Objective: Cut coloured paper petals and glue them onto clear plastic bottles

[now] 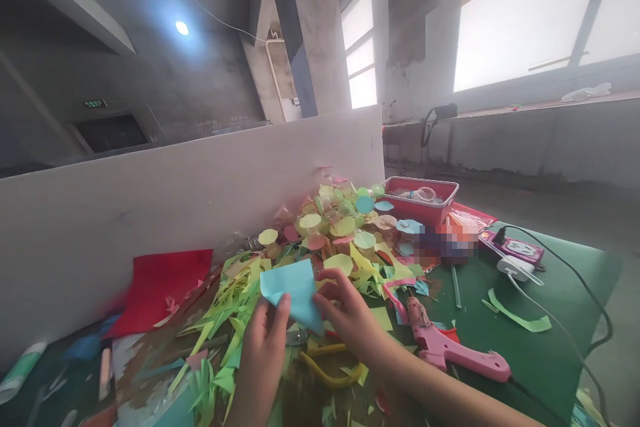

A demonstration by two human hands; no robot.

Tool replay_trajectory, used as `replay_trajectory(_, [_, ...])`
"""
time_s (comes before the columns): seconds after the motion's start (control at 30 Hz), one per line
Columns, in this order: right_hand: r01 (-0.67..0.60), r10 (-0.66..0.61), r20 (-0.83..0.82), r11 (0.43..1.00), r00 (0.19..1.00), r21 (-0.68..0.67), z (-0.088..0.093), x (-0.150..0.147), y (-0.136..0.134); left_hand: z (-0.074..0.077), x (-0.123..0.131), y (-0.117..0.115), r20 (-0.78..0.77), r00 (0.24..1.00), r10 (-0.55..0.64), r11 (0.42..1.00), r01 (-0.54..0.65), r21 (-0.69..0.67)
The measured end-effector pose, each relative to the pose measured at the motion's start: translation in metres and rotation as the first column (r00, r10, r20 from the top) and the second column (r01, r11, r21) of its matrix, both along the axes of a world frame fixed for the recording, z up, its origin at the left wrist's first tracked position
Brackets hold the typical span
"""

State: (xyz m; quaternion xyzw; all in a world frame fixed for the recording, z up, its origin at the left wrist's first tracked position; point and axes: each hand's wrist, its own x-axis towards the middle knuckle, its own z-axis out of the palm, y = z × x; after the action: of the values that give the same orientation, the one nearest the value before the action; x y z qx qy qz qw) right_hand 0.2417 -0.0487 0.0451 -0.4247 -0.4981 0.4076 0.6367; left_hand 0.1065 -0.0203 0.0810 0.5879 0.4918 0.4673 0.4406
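Note:
Above the cluttered table I hold a light blue piece of paper (pixel 293 290), which looks creased or folded. My left hand (pixel 265 340) pinches its lower left side, the thumb lying on top. The fingers of my right hand (pixel 345 310) are closed on the paper's right edge. Just below both hands lie scissors with yellow handles (pixel 333 377), partly covered by my right wrist. Green and yellow paper strips (pixel 235 307) are heaped beside my left hand. To the right of my right hand rests a pink glue gun (pixel 453 350).
Behind the paper heap stand several clear cups with coloured paper discs (pixel 343 223). A red basket (pixel 423 203) holds clear items. A power strip (pixel 517 247) and cables lie at the right edge. Red sheet (pixel 165 283) leans left against a white partition (pixel 125 213).

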Motion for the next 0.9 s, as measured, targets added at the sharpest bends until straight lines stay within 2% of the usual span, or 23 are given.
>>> replay_trajectory(0.07, [0.027, -0.021, 0.126, 0.999, 0.992, -0.042, 0.002, 0.0, -0.001, 0.0, -0.002, 0.0, -0.05, 0.998, 0.046, 0.999, -0.045, 0.026])
replay_trajectory(0.1, [0.077, -0.06, 0.261, 0.996, 0.963, -0.056, 0.002, 0.0, -0.001, 0.0, -0.003, 0.001, -0.079, 0.993, 0.084, 0.996, -0.08, 0.041])
replay_trajectory(0.13, [0.143, -0.107, 0.432, 0.988, 0.896, -0.052, 0.001, 0.001, -0.001, 0.0, -0.005, 0.003, -0.107, 0.986, 0.126, 0.991, -0.12, 0.06])
replay_trajectory(0.17, [0.209, -0.15, 0.611, 0.978, 0.777, -0.025, 0.0, 0.002, -0.001, 0.0, -0.006, 0.004, -0.133, 0.977, 0.164, 0.985, -0.154, 0.083])
replay_trajectory(0.2, [0.255, -0.176, 0.765, 0.967, 0.62, 0.016, -0.003, 0.003, -0.001, 0.0, -0.008, 0.006, -0.157, 0.967, 0.2, 0.976, -0.184, 0.116])
replay_trajectory(0.27, [0.257, -0.157, 0.936, 0.963, 0.316, 0.074, -0.01, 0.004, -0.001, 0.001, -0.011, 0.009, -0.184, 0.948, 0.259, 0.957, -0.226, 0.182])
replay_trajectory(0.3, [0.233, -0.123, 0.97, 0.97, 0.209, 0.073, -0.015, 0.004, -0.001, 0.001, -0.012, 0.01, -0.185, 0.945, 0.269, 0.952, -0.231, 0.201])
replay_trajectory(0.37, [0.168, -0.058, 0.995, 0.985, 0.079, 0.044, -0.024, 0.004, -0.001, 0.002, -0.012, 0.011, -0.172, 0.948, 0.269, 0.951, -0.233, 0.204])
replay_trajectory(0.47, [0.096, -0.035, 0.999, 0.995, -0.001, 0.035, -0.033, 0.005, -0.001, 0.004, -0.011, 0.01, -0.129, 0.965, 0.23, 0.966, -0.21, 0.149])
replay_trajectory(0.6, [0.062, -0.047, 0.999, 0.997, -0.02, 0.048, -0.037, 0.004, 0.001, 0.007, -0.008, 0.006, -0.035, 0.989, 0.147, 0.986, -0.143, 0.091])
replay_trajectory(0.77, [-0.023, -0.053, 0.995, 0.998, -0.084, 0.051, -0.047, -0.001, 0.007, 0.008, -0.006, 0.005, -0.015, 0.989, 0.145, 0.989, -0.144, 0.041])
replay_trajectory(0.83, [-0.012, -0.071, 0.992, 0.997, -0.104, 0.07, -0.051, -0.002, 0.009, 0.006, -0.005, 0.005, 0.008, 0.993, 0.117, 0.991, -0.117, 0.063])
replay_trajectory(0.9, [0.037, -0.069, 0.994, 0.997, -0.087, 0.073, -0.051, -0.004, 0.01, 0.006, -0.005, 0.005, 0.035, 0.995, 0.094, 0.991, -0.097, 0.091])
